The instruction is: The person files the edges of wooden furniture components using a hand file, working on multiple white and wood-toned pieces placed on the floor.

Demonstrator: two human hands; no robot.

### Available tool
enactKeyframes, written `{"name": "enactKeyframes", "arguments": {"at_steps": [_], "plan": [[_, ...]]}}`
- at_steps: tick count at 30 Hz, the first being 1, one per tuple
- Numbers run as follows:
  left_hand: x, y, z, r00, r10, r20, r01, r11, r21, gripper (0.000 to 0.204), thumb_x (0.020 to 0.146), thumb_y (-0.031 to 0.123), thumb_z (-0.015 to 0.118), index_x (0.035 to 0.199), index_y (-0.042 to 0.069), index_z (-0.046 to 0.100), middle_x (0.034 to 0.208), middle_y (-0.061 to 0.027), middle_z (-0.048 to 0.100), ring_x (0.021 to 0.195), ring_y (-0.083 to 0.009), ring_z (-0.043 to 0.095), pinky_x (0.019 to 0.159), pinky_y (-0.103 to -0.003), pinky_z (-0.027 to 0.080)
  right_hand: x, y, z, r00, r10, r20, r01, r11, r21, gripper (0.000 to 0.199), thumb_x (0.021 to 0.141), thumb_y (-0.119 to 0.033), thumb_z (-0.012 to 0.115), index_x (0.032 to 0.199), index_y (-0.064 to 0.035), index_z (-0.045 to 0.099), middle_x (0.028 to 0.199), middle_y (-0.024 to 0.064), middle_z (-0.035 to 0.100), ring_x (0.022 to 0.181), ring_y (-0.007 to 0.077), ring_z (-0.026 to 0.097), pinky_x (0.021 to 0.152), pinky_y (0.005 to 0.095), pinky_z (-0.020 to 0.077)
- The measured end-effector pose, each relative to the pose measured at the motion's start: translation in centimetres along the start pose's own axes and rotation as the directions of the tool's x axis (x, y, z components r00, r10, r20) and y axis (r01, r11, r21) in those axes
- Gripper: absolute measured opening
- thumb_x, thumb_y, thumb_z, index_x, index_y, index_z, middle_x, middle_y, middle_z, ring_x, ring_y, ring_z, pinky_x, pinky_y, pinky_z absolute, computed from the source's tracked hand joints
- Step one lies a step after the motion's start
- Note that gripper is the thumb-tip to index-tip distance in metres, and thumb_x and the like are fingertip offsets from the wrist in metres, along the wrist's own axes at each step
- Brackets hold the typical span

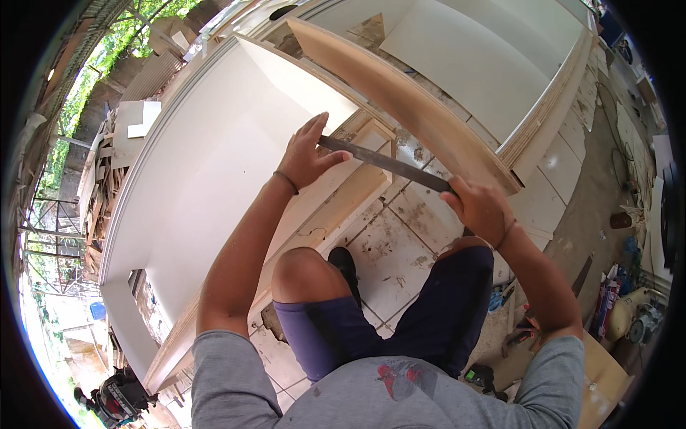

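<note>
A long, flat dark metal file (pixel 389 164) spans the space between my hands, above a wooden cabinet frame (pixel 371 187). My right hand (pixel 482 211) is closed round its near right end, and a bit of the handle shows below the fist. At the far left end, my left hand (pixel 307 157) has its fingers stretched out and its thumb apart. The file's tip rests at the gap between that thumb and palm. Beneath my left arm lies a large white cabinet panel (pixel 193 164) with plywood edges. A bare wood edge board (pixel 400 93) runs just beyond the file.
Another white cabinet box (pixel 486 57) lies at the far right. Dirty white floor tiles (pixel 396 236) show between my knees. Scrap wood (pixel 103 182) is piled at the left. A black power tool (pixel 118 400) sits at lower left, and a compressor (pixel 632 318) at right.
</note>
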State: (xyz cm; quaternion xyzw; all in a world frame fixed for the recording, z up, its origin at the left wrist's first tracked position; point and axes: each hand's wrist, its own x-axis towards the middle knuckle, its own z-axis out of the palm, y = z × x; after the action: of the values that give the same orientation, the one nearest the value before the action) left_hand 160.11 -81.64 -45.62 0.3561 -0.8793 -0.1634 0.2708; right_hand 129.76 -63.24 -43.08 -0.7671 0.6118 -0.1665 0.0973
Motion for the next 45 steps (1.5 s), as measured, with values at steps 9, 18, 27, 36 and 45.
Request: {"name": "enactKeyframes", "arguments": {"at_steps": [9, 18, 27, 36, 45], "plan": [[2.4, -2.9, -0.4, 0.875, -0.430, 0.221, 0.477, 0.842, -0.253, 0.097, 0.064, 0.057, 0.077, 0.135, 0.002, 0.041, 0.127, -0.0193, 0.054, 0.116, -0.0322, 0.053, 0.095, -0.041, 0.045, 2.2, 0.6, 0.7, 0.998, 0.056, -0.026, -0.058, 0.994, -0.088, 0.027, 0.091, -0.035, 0.053, 0.088, -0.0087, 0.052, 0.061, 0.0117, 0.057, 0.059, 0.0355, 0.058, 0.054, 0.0435, 0.0463], [-1.0, 3.4, 0.6, 0.907, -0.192, 0.374, 0.036, 0.922, 0.387, 0.064, 0.096, 0.049, 0.032, 0.143, 0.006, 0.030, 0.154, -0.0114, 0.016, 0.143, -0.0275, 0.012, 0.112, -0.055, 0.010, -2.3, -0.5, 1.0, 0.990, 0.118, -0.074, -0.122, 0.991, -0.053, 0.027, 0.091, -0.034, 0.053, 0.093, -0.0079, 0.053, 0.063, 0.0130, 0.058, 0.063, 0.0358, 0.060, 0.056, 0.0438, 0.0467], [-0.6, 5.6, 0.4, 0.885, -0.279, 0.374, 0.094, 0.892, 0.441, 0.078, 0.094, 0.057, 0.025, 0.146, 0.000, 0.015, 0.154, -0.0145, 0.010, 0.143, -0.0259, 0.007, 0.114, -0.050, 0.006, -1.6, -1.4, 0.1, 0.989, 0.121, -0.084, -0.128, 0.988, -0.086, 0.027, 0.093, -0.034, 0.050, 0.088, -0.0085, 0.053, 0.068, 0.0130, 0.061, 0.063, 0.0337, 0.062, 0.055, 0.0426, 0.0492], [1.7, 3.2, 1.6, 0.915, -0.297, 0.272, 0.125, 0.851, 0.510, 0.081, 0.093, 0.059, 0.027, 0.144, -0.003, 0.019, 0.153, -0.0178, 0.014, 0.142, -0.0290, 0.013, 0.113, -0.050, 0.009, 1.3, -1.4, 1.7, 0.978, 0.192, -0.080, -0.196, 0.979, -0.052, 0.026, 0.090, -0.031, 0.055, 0.085, -0.0058, 0.051, 0.070, 0.0148, 0.060, 0.066, 0.0347, 0.060, 0.058, 0.0447, 0.0472], [0.3, 4.4, 0.5, 0.892, -0.185, 0.412, -0.016, 0.899, 0.438, 0.082, 0.093, 0.060, 0.028, 0.144, -0.004, 0.018, 0.153, -0.0204, 0.011, 0.143, -0.0288, 0.010, 0.114, -0.049, 0.008, -3.0, -3.4, 1.6, 0.989, 0.140, -0.038, -0.137, 0.988, 0.068, 0.036, 0.091, -0.019, 0.051, 0.127, -0.0182, 0.051, 0.074, 0.0135, 0.059, 0.059, 0.0322, 0.061, 0.057, 0.0417, 0.0506]]}}
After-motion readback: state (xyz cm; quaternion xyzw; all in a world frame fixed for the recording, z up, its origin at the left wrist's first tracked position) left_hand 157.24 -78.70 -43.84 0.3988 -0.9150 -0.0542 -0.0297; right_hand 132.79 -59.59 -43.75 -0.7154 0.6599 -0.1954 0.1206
